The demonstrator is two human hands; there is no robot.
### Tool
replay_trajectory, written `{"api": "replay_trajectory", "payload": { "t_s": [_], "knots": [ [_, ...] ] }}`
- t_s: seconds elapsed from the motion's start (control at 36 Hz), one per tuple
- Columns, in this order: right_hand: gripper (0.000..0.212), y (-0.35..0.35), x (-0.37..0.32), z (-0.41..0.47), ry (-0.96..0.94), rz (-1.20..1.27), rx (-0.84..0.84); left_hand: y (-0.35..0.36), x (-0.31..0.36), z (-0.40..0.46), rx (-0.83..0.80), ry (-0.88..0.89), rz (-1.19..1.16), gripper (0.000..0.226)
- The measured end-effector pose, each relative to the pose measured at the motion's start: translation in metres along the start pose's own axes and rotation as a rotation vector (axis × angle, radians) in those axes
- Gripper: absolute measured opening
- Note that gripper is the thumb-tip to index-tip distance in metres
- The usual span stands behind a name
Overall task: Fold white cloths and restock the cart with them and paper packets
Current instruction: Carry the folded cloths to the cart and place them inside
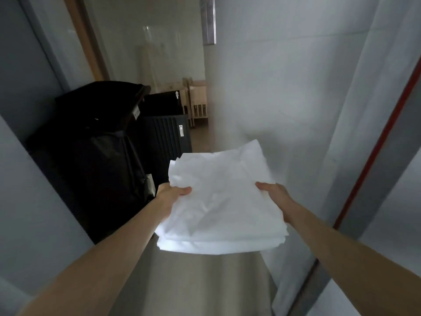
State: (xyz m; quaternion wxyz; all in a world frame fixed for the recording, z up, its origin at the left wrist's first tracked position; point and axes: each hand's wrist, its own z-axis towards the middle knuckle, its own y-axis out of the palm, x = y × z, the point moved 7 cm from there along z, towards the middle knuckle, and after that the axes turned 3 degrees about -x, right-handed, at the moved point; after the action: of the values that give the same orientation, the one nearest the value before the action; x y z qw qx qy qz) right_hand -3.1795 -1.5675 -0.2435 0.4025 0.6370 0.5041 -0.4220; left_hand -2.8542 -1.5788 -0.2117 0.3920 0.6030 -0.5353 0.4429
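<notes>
dim narrow corridor, pale walls (pixel 284 76), black bins (pixel 91 144) along the left

The floor (pixel 200 281) of a narrow corridor is smooth and grey, and it looks brownish further away. On it, along the left wall, stands a large black bag or covered bin (pixel 91 151). Just behind that stands a dark ribbed case (pixel 166 135). At the far end a light wooden cot (pixel 198 99) stands on the floor.

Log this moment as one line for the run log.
stage: carrying | left hand: grips stack edge | right hand: grips opposite edge | folded white cloths: held in air | cart: not identifiable
</notes>
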Motion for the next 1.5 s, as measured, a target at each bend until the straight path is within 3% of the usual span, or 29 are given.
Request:
{"api": "replay_trajectory", "payload": {
  "t_s": [0.28,0.36,0.56,0.67,0.75,0.94,1.11,1.25,1.5],
  "knots": [
    [0.058,0.021,-0.021,0.160,0.039,-0.033,0.000,0.022,0.021,0.154,-0.010,0.008,-0.036,0.017],
    [0.051,0.031,-0.030,0.215,0.033,-0.031,0.015,0.031,0.032,0.219,-0.041,-0.001,-0.018,0.017],
    [0.051,0.051,-0.079,0.337,0.032,-0.025,0.092,0.055,0.085,0.366,-0.092,-0.001,0.012,0.030],
    [0.041,0.057,-0.111,0.395,0.034,-0.011,0.116,0.073,0.121,0.432,-0.134,0.005,0.043,0.025],
    [0.035,0.057,-0.132,0.439,0.039,-0.012,0.124,0.085,0.141,0.477,-0.140,-0.011,0.054,0.033],
    [0.046,0.052,-0.164,0.563,0.032,-0.032,0.144,0.122,0.163,0.597,-0.139,-0.055,0.092,0.033],
    [0.050,0.052,-0.197,0.688,0.037,-0.028,0.100,0.157,0.193,0.702,-0.113,-0.017,0.074,0.039],
    [0.043,0.064,-0.235,0.778,0.063,-0.053,0.023,0.179,0.224,0.780,-0.085,-0.018,0.069,0.018],
    [0.051,0.113,-0.283,0.916,0.079,-0.081,-0.051,0.172,0.272,0.911,0.017,-0.034,0.064,0.027]
  ]
}}
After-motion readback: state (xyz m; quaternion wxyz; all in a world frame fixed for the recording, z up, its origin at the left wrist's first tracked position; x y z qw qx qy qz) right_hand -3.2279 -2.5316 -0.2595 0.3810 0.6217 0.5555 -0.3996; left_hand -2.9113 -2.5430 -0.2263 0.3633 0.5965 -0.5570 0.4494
